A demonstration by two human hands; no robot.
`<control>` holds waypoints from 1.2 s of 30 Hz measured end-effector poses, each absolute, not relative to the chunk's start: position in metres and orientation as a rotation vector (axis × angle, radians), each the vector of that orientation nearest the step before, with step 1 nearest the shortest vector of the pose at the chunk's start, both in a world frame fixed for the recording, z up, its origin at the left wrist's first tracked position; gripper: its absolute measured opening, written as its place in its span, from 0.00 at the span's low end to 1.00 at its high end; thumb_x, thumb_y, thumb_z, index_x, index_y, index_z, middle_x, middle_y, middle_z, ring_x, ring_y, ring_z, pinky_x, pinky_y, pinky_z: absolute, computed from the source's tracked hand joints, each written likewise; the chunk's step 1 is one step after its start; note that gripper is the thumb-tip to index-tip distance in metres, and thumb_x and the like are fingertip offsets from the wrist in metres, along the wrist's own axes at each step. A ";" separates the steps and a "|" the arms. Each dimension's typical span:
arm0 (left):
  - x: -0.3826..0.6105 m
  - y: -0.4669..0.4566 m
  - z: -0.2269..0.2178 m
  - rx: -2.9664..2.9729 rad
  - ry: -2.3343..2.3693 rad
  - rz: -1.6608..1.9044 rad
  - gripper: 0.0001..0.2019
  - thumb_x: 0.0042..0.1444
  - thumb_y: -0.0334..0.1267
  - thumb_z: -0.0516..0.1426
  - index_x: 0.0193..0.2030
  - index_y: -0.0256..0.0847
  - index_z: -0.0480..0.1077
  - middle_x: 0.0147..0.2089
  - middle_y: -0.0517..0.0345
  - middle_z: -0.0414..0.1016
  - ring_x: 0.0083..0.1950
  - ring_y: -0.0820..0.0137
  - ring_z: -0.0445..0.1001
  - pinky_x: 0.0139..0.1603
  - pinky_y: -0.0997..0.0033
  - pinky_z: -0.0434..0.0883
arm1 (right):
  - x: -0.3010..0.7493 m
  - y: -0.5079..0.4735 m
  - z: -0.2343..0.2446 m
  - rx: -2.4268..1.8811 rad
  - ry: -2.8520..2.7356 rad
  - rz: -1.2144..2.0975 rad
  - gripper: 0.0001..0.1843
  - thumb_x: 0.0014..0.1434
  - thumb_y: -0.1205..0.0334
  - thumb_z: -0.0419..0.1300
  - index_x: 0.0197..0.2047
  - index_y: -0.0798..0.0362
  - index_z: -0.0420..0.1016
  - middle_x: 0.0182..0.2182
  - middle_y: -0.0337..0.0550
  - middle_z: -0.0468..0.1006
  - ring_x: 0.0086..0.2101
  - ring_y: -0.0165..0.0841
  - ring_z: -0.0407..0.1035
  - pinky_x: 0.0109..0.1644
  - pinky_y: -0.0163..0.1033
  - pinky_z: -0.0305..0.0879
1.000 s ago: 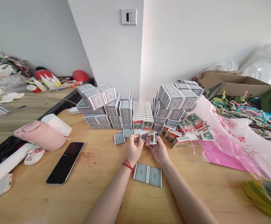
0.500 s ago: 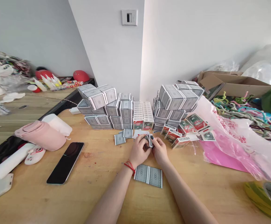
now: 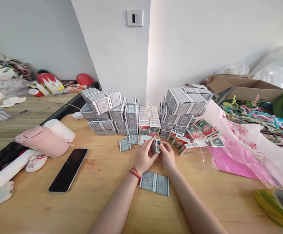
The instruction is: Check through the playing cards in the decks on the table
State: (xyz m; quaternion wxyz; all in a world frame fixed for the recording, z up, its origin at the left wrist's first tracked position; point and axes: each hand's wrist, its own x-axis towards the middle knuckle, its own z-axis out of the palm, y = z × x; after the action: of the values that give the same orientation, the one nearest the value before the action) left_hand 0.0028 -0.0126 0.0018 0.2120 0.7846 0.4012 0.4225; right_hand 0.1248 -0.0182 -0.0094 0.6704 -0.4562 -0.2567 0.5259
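Observation:
Between my two hands is a small bundle of playing cards with grey patterned backs, standing on or just above the table; its far side is hidden. My left hand presses it from the left, fingers extended along it. From the right, my right hand grips the same cards, its dark-nailed thumb on the near face. Two face-down cards lie side by side below my wrists. Just beyond my fingers are a face-up card with a red mark and a few face-down cards.
Stacked card-covered blocks rise at left and right, with rows of card boxes between. More red-and-green card boxes lie right. A phone, pink bottle, plastic bag and tape roll surround the work area.
My left fingers have straightened and moved along the left side of the cards. My right hand has barely shifted; the cards on the table stay put.

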 end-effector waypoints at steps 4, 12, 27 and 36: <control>0.003 -0.013 0.002 2.190 1.119 1.155 0.27 0.52 0.36 0.55 0.59 0.44 0.55 0.58 0.52 0.62 0.60 0.65 0.60 0.58 0.57 0.63 | 0.125 -0.019 -0.005 -1.022 -0.582 1.229 0.19 0.43 0.55 0.65 0.39 0.51 0.71 0.37 0.41 0.76 0.36 0.34 0.70 0.38 0.37 0.65; 0.002 -0.012 0.001 2.211 1.070 1.154 0.26 0.51 0.34 0.54 0.58 0.45 0.55 0.58 0.52 0.61 0.59 0.65 0.60 0.59 0.55 0.62 | 0.130 -0.016 -0.006 -1.055 -0.621 1.249 0.21 0.42 0.54 0.65 0.41 0.52 0.72 0.40 0.45 0.76 0.39 0.38 0.70 0.42 0.42 0.66; 0.002 -0.014 0.007 2.145 1.068 1.164 0.26 0.50 0.34 0.55 0.57 0.44 0.56 0.57 0.51 0.61 0.59 0.64 0.60 0.59 0.55 0.63 | 0.128 -0.019 -0.004 -1.079 -0.697 1.195 0.20 0.44 0.55 0.64 0.41 0.52 0.72 0.40 0.45 0.76 0.40 0.37 0.70 0.44 0.41 0.65; 0.001 -0.014 0.005 2.162 1.043 1.177 0.27 0.49 0.33 0.55 0.57 0.44 0.56 0.57 0.51 0.61 0.59 0.64 0.60 0.59 0.54 0.62 | 0.129 -0.018 -0.005 -1.095 -0.698 1.172 0.21 0.43 0.52 0.64 0.40 0.52 0.73 0.38 0.45 0.77 0.39 0.38 0.70 0.42 0.42 0.66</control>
State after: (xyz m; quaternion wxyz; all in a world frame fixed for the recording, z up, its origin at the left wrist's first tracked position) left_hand 0.0010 -0.0137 0.0054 0.2320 0.7867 0.3794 0.4281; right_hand 0.1286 -0.0177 -0.0049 0.6412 -0.4805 -0.3060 0.5142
